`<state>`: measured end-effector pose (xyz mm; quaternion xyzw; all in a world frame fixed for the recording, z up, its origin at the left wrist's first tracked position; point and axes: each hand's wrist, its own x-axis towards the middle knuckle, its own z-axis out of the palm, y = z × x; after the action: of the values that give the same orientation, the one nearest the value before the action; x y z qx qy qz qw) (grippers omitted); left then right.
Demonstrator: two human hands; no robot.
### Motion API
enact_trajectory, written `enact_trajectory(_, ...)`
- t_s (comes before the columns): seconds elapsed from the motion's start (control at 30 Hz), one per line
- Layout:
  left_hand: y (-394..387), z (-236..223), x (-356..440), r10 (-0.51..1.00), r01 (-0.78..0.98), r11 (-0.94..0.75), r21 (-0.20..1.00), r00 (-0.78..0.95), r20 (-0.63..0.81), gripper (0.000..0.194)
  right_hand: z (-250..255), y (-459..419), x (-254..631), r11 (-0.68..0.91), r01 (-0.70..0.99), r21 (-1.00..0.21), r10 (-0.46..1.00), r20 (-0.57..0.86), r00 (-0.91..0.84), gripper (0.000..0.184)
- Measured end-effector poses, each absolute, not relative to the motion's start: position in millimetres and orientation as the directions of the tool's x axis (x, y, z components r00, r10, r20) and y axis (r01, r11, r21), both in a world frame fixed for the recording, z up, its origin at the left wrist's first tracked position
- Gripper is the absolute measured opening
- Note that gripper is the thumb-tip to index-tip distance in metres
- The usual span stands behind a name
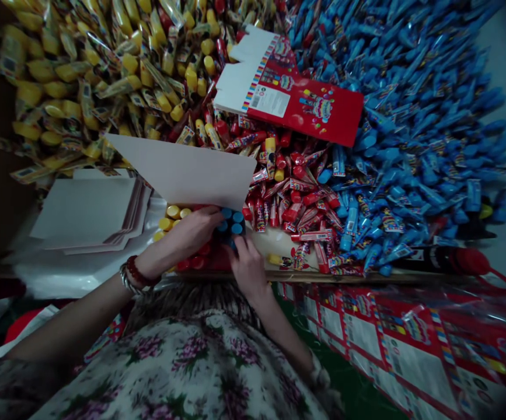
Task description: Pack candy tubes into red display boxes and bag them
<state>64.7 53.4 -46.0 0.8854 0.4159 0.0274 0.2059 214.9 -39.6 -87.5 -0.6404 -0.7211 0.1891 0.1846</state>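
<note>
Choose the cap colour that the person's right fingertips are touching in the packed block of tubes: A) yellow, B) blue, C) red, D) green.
B. The right hand has its fingertips on the blue caps at the near end of the packed block.

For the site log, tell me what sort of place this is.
Probably a small packing workshop, likely for sweets: heaps of wrapped blue tubes cover the bench, white card blanks lie stacked by the hands, and printed red cartons sit under plastic beside the bench.
</note>
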Motion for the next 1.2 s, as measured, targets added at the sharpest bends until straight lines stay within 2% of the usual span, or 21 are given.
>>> enact_trajectory(0.13, 48, -50, 54, 0.804, 0.712, -0.574, 0.404, 0.584, 0.114, 0.028, -57, -31, 198, 0.163, 0.963, -0.215, 0.972, -0.131, -0.194, 0.022)
enact_trajectory(0.27, 29, -66, 41, 0.817, 0.653, -0.569, 0.500, 0.518, 0.254, 0.030, -42, -25, 180, 0.307, 0.947, -0.092, 0.940, -0.126, -0.317, 0.022)
enact_trajectory(0.4, 11, -79, 30, 0.821, 0.626, -0.564, 0.538, 0.494, 0.285, 0.033, -53, -13, 171, 0.383, 0.921, -0.069, 0.914, -0.114, -0.388, 0.023)
enact_trajectory(0.5, 4, -74, 30, 0.828, 0.625, -0.557, 0.547, 0.466, 0.311, 0.035, -60, -13, 173, 0.369, 0.926, -0.081, 0.923, -0.088, -0.376, 0.023)
enact_trajectory(0.6, 6, -58, 45, 0.819, 0.596, -0.574, 0.562, 0.437, 0.372, 0.034, -59, -26, 188, 0.353, 0.926, -0.137, 0.934, -0.008, -0.357, 0.027)
enact_trajectory(0.67, 13, -44, 69, 0.795, 0.546, -0.605, 0.580, 0.450, 0.406, 0.032, -60, -41, 212, 0.344, 0.916, -0.208, 0.939, 0.100, -0.330, 0.026)
enact_trajectory(0.73, 23, -32, 106, 0.730, 0.479, -0.675, 0.561, 0.544, 0.414, 0.029, -64, -57, 251, 0.199, 0.935, -0.292, 0.963, 0.235, -0.132, 0.025)
enact_trajectory(0.8, 34, -22, 154, 0.584, 0.402, -0.788, 0.466, 0.727, 0.362, 0.029, -69, -71, 301, -0.163, 0.909, -0.383, 0.911, 0.295, 0.288, 0.033)
enact_trajectory(0.87, 44, -18, 208, 0.431, 0.339, -0.860, 0.380, 0.883, 0.187, 0.026, -73, -79, 353, -0.555, 0.711, -0.432, 0.700, 0.220, 0.679, 0.038)
enact_trajectory(0.93, 53, -20, 263, 0.320, 0.260, -0.904, 0.340, 0.938, 0.135, 0.023, -75, -81, 396, -0.778, 0.501, -0.380, 0.505, 0.099, 0.858, 0.047)
enact_trajectory(0.97, 57, -22, 288, 0.303, 0.246, -0.901, 0.357, 0.946, 0.114, 0.024, -75, -79, 412, -0.826, 0.441, -0.351, 0.452, 0.053, 0.890, 0.053)
enact_trajectory(1.03, 67, -29, 333, 0.351, 0.298, -0.868, 0.397, 0.934, 0.064, 0.024, -77, -71, 431, -0.846, 0.420, -0.329, 0.445, -0.002, 0.896, 0.063)
enact_trajectory(1.2, 86, -51, 410, 0.640, 0.595, -0.694, 0.407, 0.767, -0.030, 0.033, -96, -53, 440, -0.790, 0.456, -0.411, 0.513, -0.036, 0.857, 0.066)
